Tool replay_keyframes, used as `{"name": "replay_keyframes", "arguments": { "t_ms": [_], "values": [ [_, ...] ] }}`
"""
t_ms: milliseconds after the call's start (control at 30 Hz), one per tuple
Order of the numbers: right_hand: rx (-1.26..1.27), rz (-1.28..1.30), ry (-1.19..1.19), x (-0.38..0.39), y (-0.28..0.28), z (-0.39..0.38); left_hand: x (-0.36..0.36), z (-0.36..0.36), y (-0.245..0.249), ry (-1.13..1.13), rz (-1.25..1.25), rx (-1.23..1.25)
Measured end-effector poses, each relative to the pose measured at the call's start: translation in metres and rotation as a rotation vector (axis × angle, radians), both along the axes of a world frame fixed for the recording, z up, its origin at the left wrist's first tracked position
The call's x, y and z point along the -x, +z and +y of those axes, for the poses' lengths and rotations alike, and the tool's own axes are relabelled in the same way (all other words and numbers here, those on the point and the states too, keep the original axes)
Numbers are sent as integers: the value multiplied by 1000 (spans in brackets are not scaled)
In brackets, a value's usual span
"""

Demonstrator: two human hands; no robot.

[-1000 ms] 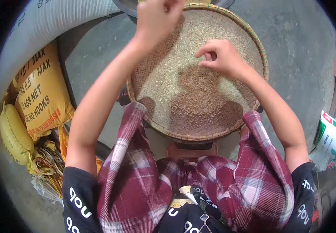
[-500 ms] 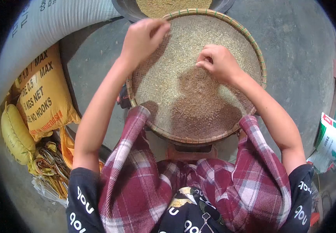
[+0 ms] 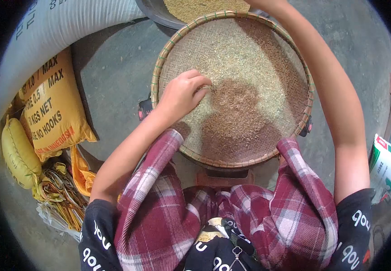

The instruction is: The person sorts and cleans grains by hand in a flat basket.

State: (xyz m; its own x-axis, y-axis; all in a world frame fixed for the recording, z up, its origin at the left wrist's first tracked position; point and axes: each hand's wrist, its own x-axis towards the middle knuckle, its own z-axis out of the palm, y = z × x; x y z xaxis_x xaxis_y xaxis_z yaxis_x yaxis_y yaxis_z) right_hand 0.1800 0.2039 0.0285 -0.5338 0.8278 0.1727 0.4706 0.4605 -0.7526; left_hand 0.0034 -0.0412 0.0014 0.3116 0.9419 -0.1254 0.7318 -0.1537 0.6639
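Observation:
A round woven bamboo tray [image 3: 231,163] lies in front of my knees, with a thin layer of unhusked rice grains [image 3: 238,56] spread over it. My left hand [image 3: 186,92] hovers over the left part of the tray, thumb and fingertips pinched together. Whatever it pinches, if anything, is too small to make out. Only a bit of my right hand [image 3: 263,3] shows at the top edge, by the dark basin [image 3: 161,19] beyond the tray; its fingers are out of sight. More pale grain [image 3: 195,10] fills that basin.
A big white woven sack [image 3: 78,27] lies at upper left. Below it are a printed yellow sack [image 3: 55,104], a smaller yellow bag [image 3: 19,153] and folded sacks [image 3: 62,198]. White and green bags [image 3: 387,167] stand at right. Under the tray is a reddish support [image 3: 225,177].
My left hand has come back from the tray's far rim toward its left middle. The right hand has gone from above the grains up to the far basin.

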Motion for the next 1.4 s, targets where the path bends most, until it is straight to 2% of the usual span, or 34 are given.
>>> {"name": "replay_keyframes", "arguments": {
  "t_ms": [67, 100, 167, 233, 300, 433, 633, 700, 800, 833, 933, 1133, 1300, 1400],
  "values": [
    [-276, -110, -69, 5, -9, 12, -4, 1, -3, 18, 22, -23],
    [-276, -109, -69, 7, -6, 6, -5, 2, -3, 17, 24, -22],
    [-121, -3, -81, 4, -1, -16, -6, 3, -2, 12, 9, 4],
    [-159, -7, -75, -4, 0, -37, -5, 4, -4, -3, -2, -2],
    [0, -15, -49, -16, -6, -49, -4, 5, -6, -16, -11, -9],
    [-171, 56, -90, -38, -12, -80, -2, 4, -12, -7, -18, -15],
    [-20, 34, -201, -74, -3, -103, -2, 6, -11, 31, -109, -60],
    [39, -9, -242, -90, 2, -104, -3, 9, -8, 45, -141, -67],
    [291, -163, -287, -116, 4, -104, -7, 11, 4, 129, -89, 58],
    [288, -166, -293, -124, 4, -106, -8, 12, 7, 123, -93, 56],
    [401, -321, -199, -140, 2, -117, -10, 14, 12, 210, -122, 178],
    [333, -305, -155, -143, -19, -146, -14, 21, 16, 176, -67, 185],
    [280, -286, -162, -143, -24, -152, -20, 27, 25, 163, -79, 294],
    [282, -298, -149, -145, -26, -149, -14, 39, 22, 143, -130, 190]
  ]
}}
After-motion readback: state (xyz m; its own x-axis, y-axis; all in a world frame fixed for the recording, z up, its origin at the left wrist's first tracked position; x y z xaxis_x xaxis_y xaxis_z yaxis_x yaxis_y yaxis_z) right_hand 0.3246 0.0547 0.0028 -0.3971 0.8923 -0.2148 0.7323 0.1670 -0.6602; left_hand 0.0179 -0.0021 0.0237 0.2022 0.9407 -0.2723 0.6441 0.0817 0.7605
